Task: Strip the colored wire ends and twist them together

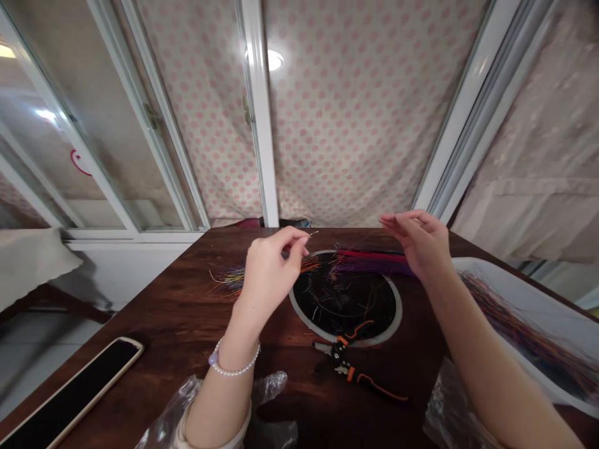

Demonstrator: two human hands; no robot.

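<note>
My left hand [276,268] is raised over the table, thumb and forefinger pinched on a thin wire [314,234] whose short end sticks out to the right. To its right, my right hand [423,243] hangs at about the same height, fingertips pressed together; anything between them is too fine to make out. Behind my left hand lies a bundle of multicoloured wires [229,279]. Red and purple wires [369,260] lie beside my right wrist, reaching over a black round plate [346,305] with a pale rim and wire scraps. Orange-handled wire cutters [339,354] rest in front, jaws pointing left.
A white tray [468,265] with more coloured wires stands at the right. A phone [79,390] lies at the left edge of the dark wooden table [187,312]. Clear plastic [442,399] surrounds both forearms. Windows with a dotted curtain [346,125] rise behind.
</note>
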